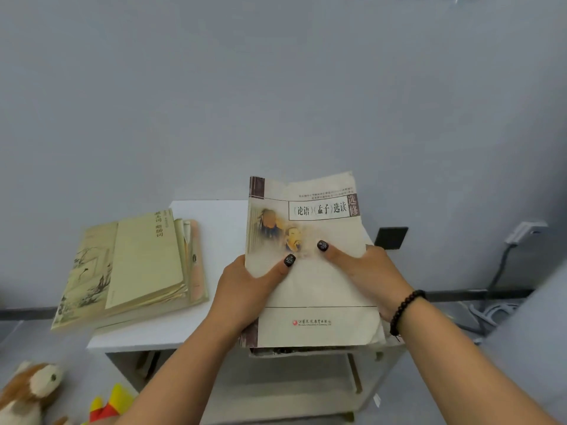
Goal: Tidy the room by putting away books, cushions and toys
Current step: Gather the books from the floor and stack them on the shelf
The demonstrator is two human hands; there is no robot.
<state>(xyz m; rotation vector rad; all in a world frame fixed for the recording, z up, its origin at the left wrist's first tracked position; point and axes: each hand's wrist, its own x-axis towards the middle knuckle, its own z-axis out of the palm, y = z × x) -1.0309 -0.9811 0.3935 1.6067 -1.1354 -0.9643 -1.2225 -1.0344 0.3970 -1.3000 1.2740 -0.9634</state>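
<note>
- Head view: the left hand (248,286) and right hand (368,271) each have a grip clamped on a worn cream book (310,265), thumbs pressed on the cover, fingers hidden beneath, likely to keep the soft pages from sagging.
- The book hangs over the white desk (221,228), possibly with more books under it.
- Left of the grip, a stack of books (135,271) rests on the desk, probably the pile being built.
- Below left, plush toys (33,391) wait on the floor.
</note>
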